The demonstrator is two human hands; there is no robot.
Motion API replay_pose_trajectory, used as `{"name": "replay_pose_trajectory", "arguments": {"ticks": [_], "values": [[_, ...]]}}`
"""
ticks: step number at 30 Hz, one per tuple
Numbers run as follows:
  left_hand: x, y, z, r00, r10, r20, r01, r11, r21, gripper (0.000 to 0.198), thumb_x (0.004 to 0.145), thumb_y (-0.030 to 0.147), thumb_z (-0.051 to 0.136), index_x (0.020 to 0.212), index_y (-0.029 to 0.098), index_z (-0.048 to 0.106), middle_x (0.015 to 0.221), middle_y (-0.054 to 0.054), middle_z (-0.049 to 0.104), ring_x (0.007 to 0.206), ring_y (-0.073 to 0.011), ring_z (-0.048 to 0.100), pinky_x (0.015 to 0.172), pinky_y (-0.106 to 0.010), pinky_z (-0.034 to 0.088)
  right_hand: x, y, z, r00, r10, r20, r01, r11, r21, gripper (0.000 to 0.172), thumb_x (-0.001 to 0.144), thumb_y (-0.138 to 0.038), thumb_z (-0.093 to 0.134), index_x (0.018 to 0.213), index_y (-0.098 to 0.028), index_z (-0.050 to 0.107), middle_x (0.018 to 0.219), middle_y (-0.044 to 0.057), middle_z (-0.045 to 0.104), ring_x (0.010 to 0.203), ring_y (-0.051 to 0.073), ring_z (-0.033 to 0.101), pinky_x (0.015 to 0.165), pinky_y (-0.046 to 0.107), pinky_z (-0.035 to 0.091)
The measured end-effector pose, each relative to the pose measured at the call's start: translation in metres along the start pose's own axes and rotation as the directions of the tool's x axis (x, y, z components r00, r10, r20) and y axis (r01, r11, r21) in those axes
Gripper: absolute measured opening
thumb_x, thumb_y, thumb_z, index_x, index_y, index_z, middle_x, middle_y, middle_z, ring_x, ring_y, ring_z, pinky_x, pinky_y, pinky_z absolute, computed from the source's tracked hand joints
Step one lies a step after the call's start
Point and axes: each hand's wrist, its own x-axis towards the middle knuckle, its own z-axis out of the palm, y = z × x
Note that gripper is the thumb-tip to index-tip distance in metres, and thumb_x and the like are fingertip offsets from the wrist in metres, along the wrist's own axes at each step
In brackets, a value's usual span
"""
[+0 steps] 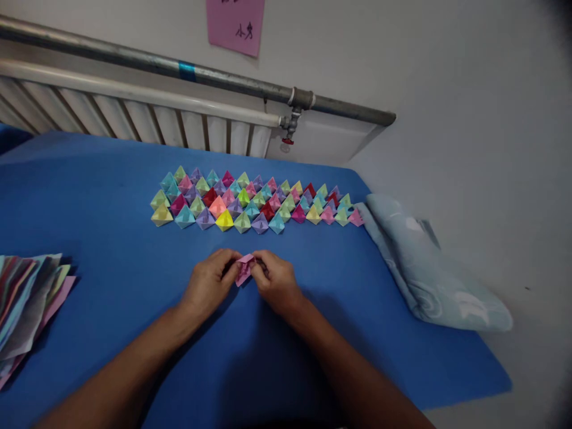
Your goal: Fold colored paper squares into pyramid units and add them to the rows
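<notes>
Between my two hands is a small piece of folded pink paper (243,269), held just above the blue surface. My left hand (210,277) pinches its left edge between thumb and fingers. On the other side, my right hand (277,280) grips the right edge in a similar pinch. Parts of the paper are hidden behind my fingertips. Beyond my hands, many folded paper boats (224,220) in pink, green, blue, purple, red and yellow stand in close rows.
A fanned stack of coloured paper sheets (36,298) lies at the left. On the right rests a folded pale-blue blanket (415,262) against the wall. A white radiator (152,124) and a metal pipe (232,79) with a red-handled valve (288,141) run along the back.
</notes>
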Motion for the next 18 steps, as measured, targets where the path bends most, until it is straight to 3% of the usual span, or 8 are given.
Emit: {"name": "replay_pose_trajectory", "arguments": {"ticks": [4, 8, 11, 16, 18], "values": [[-0.0033, -0.0009, 0.0043, 0.988, 0.156, 0.000, -0.155, 0.980, 0.128, 0.024, 0.094, 0.024, 0.046, 0.109, 0.022, 0.065, 0.099, -0.006, 0.068, 0.086, -0.0176, 0.065, 0.077, -0.030, 0.052, -0.0016, 0.0022, 0.0030, 0.995, -0.098, 0.025, 0.101, 0.987, -0.128, 0.022, 0.089, -0.015, 0.045, 0.100, -0.019, 0.064, 0.090, 0.006, 0.071, 0.081, 0.017, 0.064, 0.077, 0.028, 0.049], [-0.0030, -0.0028, 0.0039, 0.976, 0.216, 0.038, -0.220, 0.960, 0.172, 0.024, 0.096, 0.025, 0.046, 0.107, 0.020, 0.066, 0.097, -0.007, 0.068, 0.086, -0.0180, 0.065, 0.077, -0.029, 0.052, -0.0020, 0.0035, 0.0042, 0.987, -0.150, 0.059, 0.160, 0.959, -0.232, 0.022, 0.089, -0.013, 0.042, 0.095, -0.018, 0.063, 0.089, 0.008, 0.070, 0.083, 0.019, 0.064, 0.078, 0.029, 0.049], [-0.0007, -0.0029, 0.0036, 0.986, 0.167, 0.019, -0.168, 0.983, 0.076, 0.023, 0.094, 0.025, 0.047, 0.106, 0.021, 0.067, 0.095, -0.005, 0.068, 0.086, -0.0174, 0.065, 0.079, -0.030, 0.052, -0.0015, 0.0029, 0.0045, 0.985, -0.159, 0.072, 0.172, 0.953, -0.251, 0.023, 0.091, -0.013, 0.041, 0.094, -0.016, 0.063, 0.088, 0.010, 0.070, 0.084, 0.020, 0.065, 0.079, 0.030, 0.049], [0.0027, 0.0005, 0.0058, 0.999, -0.047, 0.000, 0.047, 0.996, -0.073, 0.020, 0.090, 0.025, 0.048, 0.092, 0.021, 0.067, 0.084, -0.003, 0.069, 0.078, -0.0169, 0.064, 0.074, -0.030, 0.051, -0.0010, 0.0029, 0.0060, 0.987, -0.146, 0.066, 0.157, 0.960, -0.232, 0.022, 0.089, -0.011, 0.042, 0.095, -0.015, 0.064, 0.091, 0.011, 0.070, 0.087, 0.020, 0.065, 0.081, 0.030, 0.049], [0.0031, 0.0024, 0.0058, 0.997, -0.073, 0.004, 0.073, 0.993, -0.090, 0.019, 0.089, 0.027, 0.049, 0.089, 0.021, 0.067, 0.082, -0.003, 0.069, 0.076, -0.0171, 0.064, 0.072, -0.030, 0.051, -0.0011, 0.0028, 0.0056, 0.986, -0.147, 0.076, 0.161, 0.957, -0.241, 0.021, 0.089, -0.012, 0.043, 0.092, -0.017, 0.063, 0.089, 0.009, 0.070, 0.085, 0.019, 0.064, 0.079, 0.029, 0.049]]}}
